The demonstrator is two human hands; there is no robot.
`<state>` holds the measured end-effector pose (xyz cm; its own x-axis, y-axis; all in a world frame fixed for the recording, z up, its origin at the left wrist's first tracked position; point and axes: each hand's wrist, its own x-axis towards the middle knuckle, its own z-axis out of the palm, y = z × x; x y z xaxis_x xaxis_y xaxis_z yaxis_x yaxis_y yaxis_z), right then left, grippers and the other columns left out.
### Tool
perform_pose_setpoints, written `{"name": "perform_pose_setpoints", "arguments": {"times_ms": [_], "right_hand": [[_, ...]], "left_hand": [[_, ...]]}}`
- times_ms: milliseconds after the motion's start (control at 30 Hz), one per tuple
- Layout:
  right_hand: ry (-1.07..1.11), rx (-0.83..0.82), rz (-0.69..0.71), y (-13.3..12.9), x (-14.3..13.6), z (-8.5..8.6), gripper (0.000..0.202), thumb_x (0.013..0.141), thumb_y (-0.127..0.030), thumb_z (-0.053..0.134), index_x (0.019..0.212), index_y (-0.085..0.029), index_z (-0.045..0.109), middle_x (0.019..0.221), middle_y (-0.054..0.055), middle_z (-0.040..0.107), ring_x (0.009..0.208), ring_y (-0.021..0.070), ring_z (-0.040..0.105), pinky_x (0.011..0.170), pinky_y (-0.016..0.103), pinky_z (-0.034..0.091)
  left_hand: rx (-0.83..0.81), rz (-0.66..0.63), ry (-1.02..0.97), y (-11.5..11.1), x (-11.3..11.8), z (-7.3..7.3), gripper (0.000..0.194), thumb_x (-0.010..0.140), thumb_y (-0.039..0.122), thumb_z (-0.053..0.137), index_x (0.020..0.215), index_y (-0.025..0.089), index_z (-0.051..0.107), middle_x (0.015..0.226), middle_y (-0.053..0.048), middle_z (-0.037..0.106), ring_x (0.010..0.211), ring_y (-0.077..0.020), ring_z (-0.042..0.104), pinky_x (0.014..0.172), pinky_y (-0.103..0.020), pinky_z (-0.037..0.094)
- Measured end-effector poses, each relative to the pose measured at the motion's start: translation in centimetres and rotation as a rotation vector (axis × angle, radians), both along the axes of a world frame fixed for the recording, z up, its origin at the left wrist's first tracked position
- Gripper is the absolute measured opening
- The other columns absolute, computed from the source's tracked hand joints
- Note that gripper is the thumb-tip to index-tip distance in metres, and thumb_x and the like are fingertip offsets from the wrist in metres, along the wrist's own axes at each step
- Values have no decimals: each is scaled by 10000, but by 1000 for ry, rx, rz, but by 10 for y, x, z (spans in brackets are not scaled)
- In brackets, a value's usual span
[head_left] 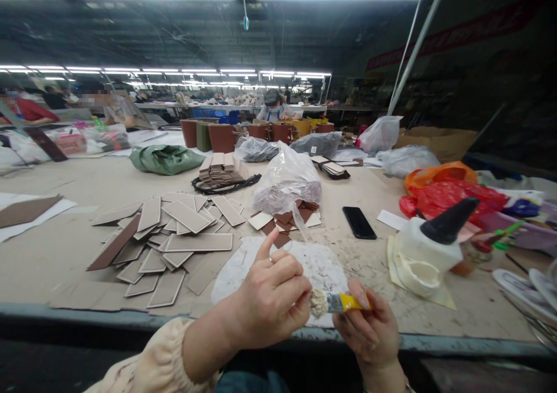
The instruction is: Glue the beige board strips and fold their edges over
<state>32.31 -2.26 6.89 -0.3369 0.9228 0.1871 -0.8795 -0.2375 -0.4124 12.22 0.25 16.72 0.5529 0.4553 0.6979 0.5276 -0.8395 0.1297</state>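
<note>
A glue brush with a yellow handle (348,302) and pale, clumped bristles is gripped in my right hand (373,329), its bristles pointing left. My left hand (274,297) is at the bristle end, index finger stretched up and the other fingers curled with the thumb. Whether those fingertips pinch bristles or some small bit is hidden. Beneath both hands lies a white, stained sheet (235,268). To the left is a loose pile of beige rectangular pieces (187,214) with pale edges. Brown pieces (285,222) lie just beyond my left hand, partly under a clear plastic bag (287,178).
A black phone (359,223) lies right of centre. A white glue bottle with a black nozzle (429,251) stands at the right, near red and orange bags (452,193). Farther back are a green bag (167,159), stacked strips (220,172) and brown bins (224,137). Other people sit beyond.
</note>
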Motion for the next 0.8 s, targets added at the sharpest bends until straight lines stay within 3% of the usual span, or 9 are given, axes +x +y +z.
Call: {"name": "perform_pose_setpoints", "arguments": {"times_ms": [267, 800], "right_hand": [[-42, 15, -7, 1, -8, -1, 255, 929, -389, 426, 741, -233, 496, 335, -130, 208, 251, 26, 77, 301, 98, 192], [-97, 5, -14, 0, -11, -3, 266, 925, -394, 441, 718, -233, 487, 326, -129, 214, 245, 28, 91, 294, 107, 188]], "left_hand": [[-16, 5, 18, -4, -12, -2, 125, 777, 107, 555, 764, 200, 638, 735, 17, 599, 739, -122, 549, 1147, -585, 157], [73, 21, -3, -3, -22, 0, 143, 759, 83, 570, 792, 210, 628, 710, 33, 605, 750, -126, 589, 1148, -607, 148]]}}
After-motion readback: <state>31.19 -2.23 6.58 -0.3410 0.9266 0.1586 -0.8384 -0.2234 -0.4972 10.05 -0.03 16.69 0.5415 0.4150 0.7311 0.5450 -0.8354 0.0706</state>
